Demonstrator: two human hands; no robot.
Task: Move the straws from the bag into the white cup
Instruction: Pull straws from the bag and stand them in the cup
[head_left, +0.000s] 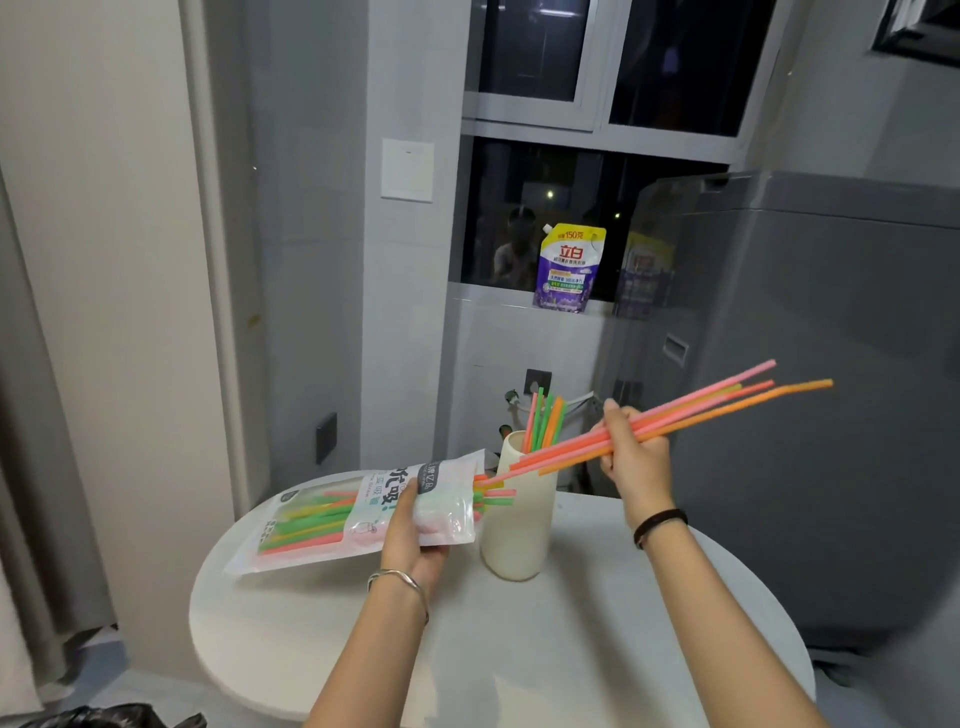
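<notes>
My left hand (413, 540) grips a clear plastic straw bag (332, 514) from below, holding it nearly level above the round table, its open mouth facing right toward the cup. Green, yellow and pink straws remain inside, and a few ends poke out of the mouth. My right hand (631, 449) is closed on a bundle of pink and orange straws (717, 402), drawn out to the upper right, their lower ends still near the bag's mouth. The tall white cup (519, 525) stands upright between my hands, with several straws (543, 418) standing in it.
The round white table (519, 649) carries the cup. A grey washing machine (831, 415) stands close on the right. A purple detergent pouch (569, 267) sits on the window ledge behind. Wall and curtain are on the left, and a dark bag (114, 717) lies on the floor.
</notes>
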